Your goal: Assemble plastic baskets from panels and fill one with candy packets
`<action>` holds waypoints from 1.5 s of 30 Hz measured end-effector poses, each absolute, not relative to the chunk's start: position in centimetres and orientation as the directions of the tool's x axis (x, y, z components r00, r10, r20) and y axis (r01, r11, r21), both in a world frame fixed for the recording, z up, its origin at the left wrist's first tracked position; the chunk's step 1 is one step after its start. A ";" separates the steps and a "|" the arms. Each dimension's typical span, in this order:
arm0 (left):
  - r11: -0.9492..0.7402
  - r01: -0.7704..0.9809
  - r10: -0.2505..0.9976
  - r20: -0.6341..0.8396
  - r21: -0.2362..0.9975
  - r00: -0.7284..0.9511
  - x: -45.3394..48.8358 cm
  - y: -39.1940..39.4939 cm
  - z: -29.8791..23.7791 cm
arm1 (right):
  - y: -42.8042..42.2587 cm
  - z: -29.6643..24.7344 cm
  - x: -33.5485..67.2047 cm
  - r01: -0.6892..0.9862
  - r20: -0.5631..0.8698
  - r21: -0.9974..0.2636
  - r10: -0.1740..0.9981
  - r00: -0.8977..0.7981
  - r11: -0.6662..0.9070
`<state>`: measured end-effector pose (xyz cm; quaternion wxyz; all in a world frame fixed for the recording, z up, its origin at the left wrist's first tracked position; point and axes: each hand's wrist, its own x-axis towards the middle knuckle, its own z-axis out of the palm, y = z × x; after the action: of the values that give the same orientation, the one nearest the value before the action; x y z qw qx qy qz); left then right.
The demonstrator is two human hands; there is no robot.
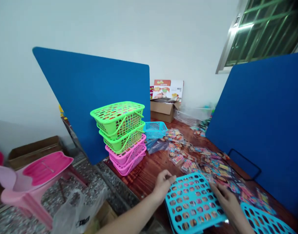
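Note:
A blue plastic basket (195, 203) with an oval-holed lid on it sits at the table's near edge, and colourful contents show through the holes. My left hand (163, 184) is closed on its far left corner, the thumb and fingers at the rim. Along the right edge lies my right hand (225, 200), its fingers bent over the side and partly hidden. Beside that hand, another blue holed lid (263, 219) rests at the lower right. Small packets with cartoon figures (185, 159) are spread over the table beyond the basket.
Green baskets (119, 130) stand stacked on pink baskets (127, 156) at the table's left edge. An uncovered blue basket (155, 130) and a cardboard box (162, 110) are behind. Blue boards (102, 87) flank the table. A pink chair (41, 175) stands left.

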<state>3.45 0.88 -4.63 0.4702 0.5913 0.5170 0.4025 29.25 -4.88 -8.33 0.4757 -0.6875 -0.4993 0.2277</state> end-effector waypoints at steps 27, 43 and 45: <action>-0.759 0.635 0.488 0.521 -0.142 0.700 -4.5 -7.0 -4.6 | 6.6 -2.6 19.2 0.742 0.305 -0.649 0.951 0.048 0.171; -0.665 0.735 0.355 0.808 -0.136 0.470 -2.4 -4.3 -7.7 | 24.9 1.6 12.6 0.793 0.186 -0.609 0.977 0.103 0.032; -0.675 0.732 0.381 0.808 -0.089 0.449 -2.1 -3.5 -7.8 | 24.7 2.0 14.8 0.780 0.223 -0.625 0.962 0.158 0.017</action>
<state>-2.11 -3.53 -7.78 -0.2190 0.8226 0.3385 0.4011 14.80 24.71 2.00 0.3267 -0.6873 -0.6337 0.1389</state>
